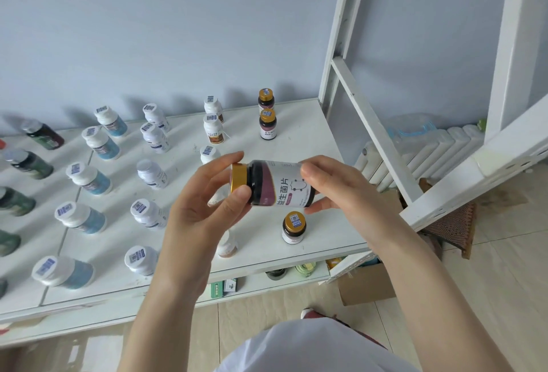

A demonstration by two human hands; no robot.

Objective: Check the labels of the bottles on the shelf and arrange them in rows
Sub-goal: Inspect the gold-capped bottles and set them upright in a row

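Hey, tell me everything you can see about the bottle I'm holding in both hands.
The bottle is dark and glossy, with a gold cap and a white-and-mauve label printed with large dark Chinese characters. It lies on its side in the air above the white shelf, cap pointing left and label facing the camera. The left hand pinches the cap end; the right hand grips the base end.

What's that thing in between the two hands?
In the head view, a dark bottle with a gold cap lies sideways between them. The left hand pinches the cap end; the right hand holds the bottom end.
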